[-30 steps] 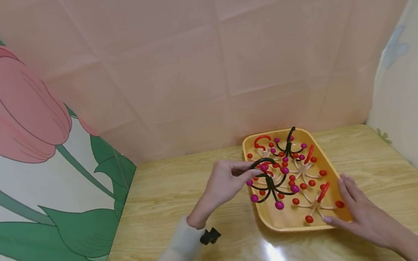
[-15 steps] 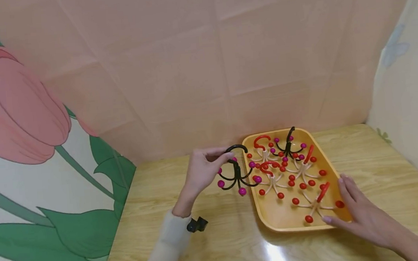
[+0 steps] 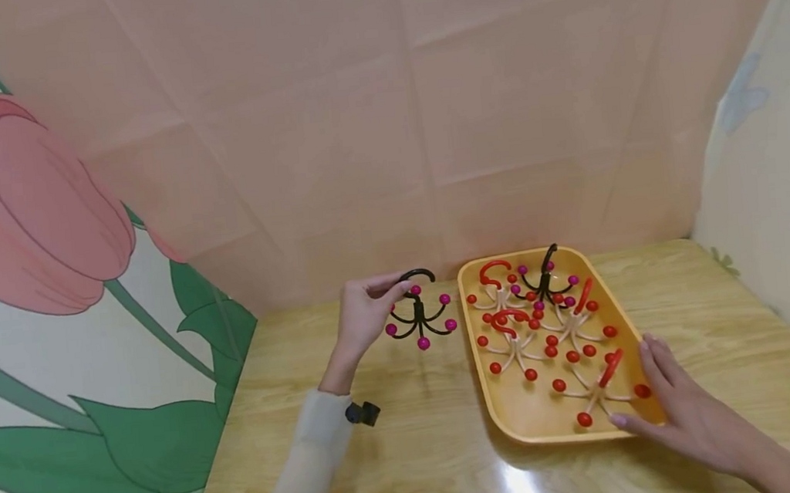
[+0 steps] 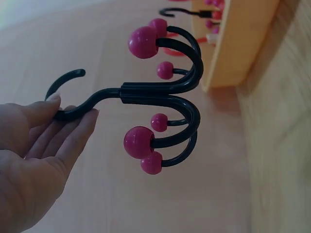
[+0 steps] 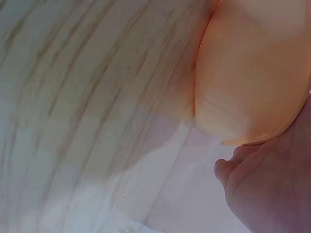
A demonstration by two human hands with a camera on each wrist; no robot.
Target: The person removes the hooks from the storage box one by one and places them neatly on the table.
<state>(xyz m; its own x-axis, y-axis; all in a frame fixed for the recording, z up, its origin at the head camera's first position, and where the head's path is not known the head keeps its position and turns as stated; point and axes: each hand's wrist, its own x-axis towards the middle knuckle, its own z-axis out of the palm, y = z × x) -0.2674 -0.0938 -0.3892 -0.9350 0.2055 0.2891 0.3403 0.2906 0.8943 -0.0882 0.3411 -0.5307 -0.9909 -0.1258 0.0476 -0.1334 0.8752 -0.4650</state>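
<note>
My left hand [image 3: 361, 311] pinches a black multi-arm hook hanger [image 3: 419, 312] by its curved top hook, holding it upright in the air left of the tray. In the left wrist view, thumb and fingers close on the bend of that hook, and several curved arms end in magenta balls [image 4: 140, 141]. On the right, my right hand [image 3: 694, 416] rests at the near right corner of the yellow tray [image 3: 520, 415], fingers along the outer side and thumb at the near rim. The right wrist view shows the fingers [image 5: 226, 170] against the tray's outer wall.
Inside the tray lie several white hook hangers [image 3: 597, 391] with red hooks and red balls. One more black hanger [image 3: 545, 289] with magenta balls is at the tray's back. The wood-grain table [image 3: 412, 462] meets a pink cloth backdrop [image 3: 333, 166]; a tulip-printed panel [image 3: 51, 212] stands left.
My left hand has carried the black hook hanger from over the tray leftward and slightly back, to beside the tray. My right hand stays at the tray corner.
</note>
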